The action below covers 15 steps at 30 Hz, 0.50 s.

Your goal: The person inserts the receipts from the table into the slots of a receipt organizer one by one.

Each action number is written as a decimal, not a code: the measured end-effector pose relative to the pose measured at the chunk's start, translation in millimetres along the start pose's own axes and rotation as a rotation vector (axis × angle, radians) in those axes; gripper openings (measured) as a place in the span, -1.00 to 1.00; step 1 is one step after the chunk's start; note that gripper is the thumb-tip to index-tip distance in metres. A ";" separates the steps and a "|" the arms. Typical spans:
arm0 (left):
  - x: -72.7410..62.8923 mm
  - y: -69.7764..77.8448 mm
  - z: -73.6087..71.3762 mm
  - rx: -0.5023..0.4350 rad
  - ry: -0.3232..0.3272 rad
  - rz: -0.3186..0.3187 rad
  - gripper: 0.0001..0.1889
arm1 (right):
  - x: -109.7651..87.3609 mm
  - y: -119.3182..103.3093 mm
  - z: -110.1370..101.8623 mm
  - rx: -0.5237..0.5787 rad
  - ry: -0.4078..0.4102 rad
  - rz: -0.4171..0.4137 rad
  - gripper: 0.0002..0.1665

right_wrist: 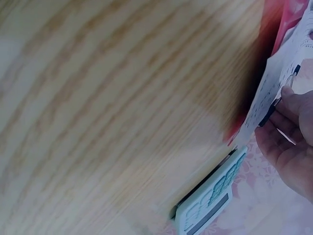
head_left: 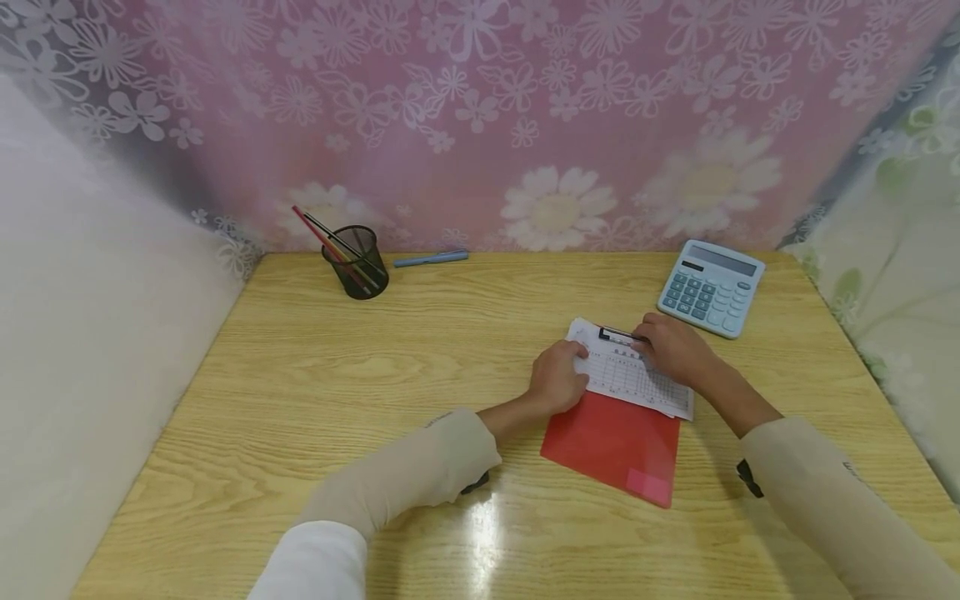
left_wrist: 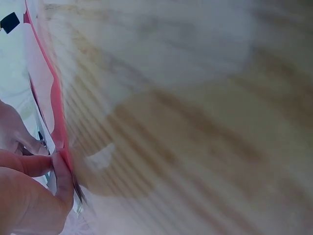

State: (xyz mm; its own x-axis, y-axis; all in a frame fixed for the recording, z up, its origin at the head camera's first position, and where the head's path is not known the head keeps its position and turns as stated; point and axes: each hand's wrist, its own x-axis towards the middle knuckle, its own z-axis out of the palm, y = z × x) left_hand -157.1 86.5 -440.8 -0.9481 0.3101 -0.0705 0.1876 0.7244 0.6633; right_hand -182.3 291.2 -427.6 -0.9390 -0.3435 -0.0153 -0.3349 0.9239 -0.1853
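A red clipboard (head_left: 611, 442) lies at a slant on the right half of the table, with printed table sheets (head_left: 626, 379) over its upper part. My left hand (head_left: 558, 377) grips the left edge of the sheets and clipboard; in the left wrist view its thumb and finger (left_wrist: 62, 178) pinch at the red edge. At the top is a black-and-silver clip (head_left: 617, 335). My right hand (head_left: 673, 346) holds the clip's right end, and the right wrist view shows thumb and fingers around the dark clip (right_wrist: 268, 115). The right hand hides part of the sheets' top edge.
A light blue calculator (head_left: 712, 287) sits just beyond the right hand, near the table's back right corner. At the back left stands a black mesh pen cup (head_left: 360, 262) holding pencils, with a blue pen (head_left: 431, 258) beside it. A floral curtain (head_left: 480, 125) hangs behind the table.
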 end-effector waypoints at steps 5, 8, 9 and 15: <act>1.4 0.8 1.4 0.035 0.014 -0.007 -0.67 | 0.3 -0.7 -0.4 -0.009 -0.002 -0.005 -0.76; 1.9 0.9 1.5 0.041 0.027 -0.009 -0.66 | 0.3 -0.9 -0.8 -0.009 -0.003 -0.004 -0.77; 2.1 0.7 1.6 0.040 0.030 -0.010 -0.66 | 0.3 -0.8 -0.8 -0.008 -0.003 -0.004 -0.77; 3.6 0.0 1.1 0.024 0.027 -0.013 -0.63 | 0.1 -0.9 -2.1 -0.001 -0.003 -0.014 -0.78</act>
State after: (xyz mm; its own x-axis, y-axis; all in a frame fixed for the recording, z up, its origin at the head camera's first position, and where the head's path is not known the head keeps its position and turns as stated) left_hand -160.2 88.3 -441.9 -0.9569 0.2843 -0.0586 0.1812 0.7426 0.6448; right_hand -182.3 290.7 -425.4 -0.9338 -0.3574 -0.0160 -0.3486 0.9190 -0.1840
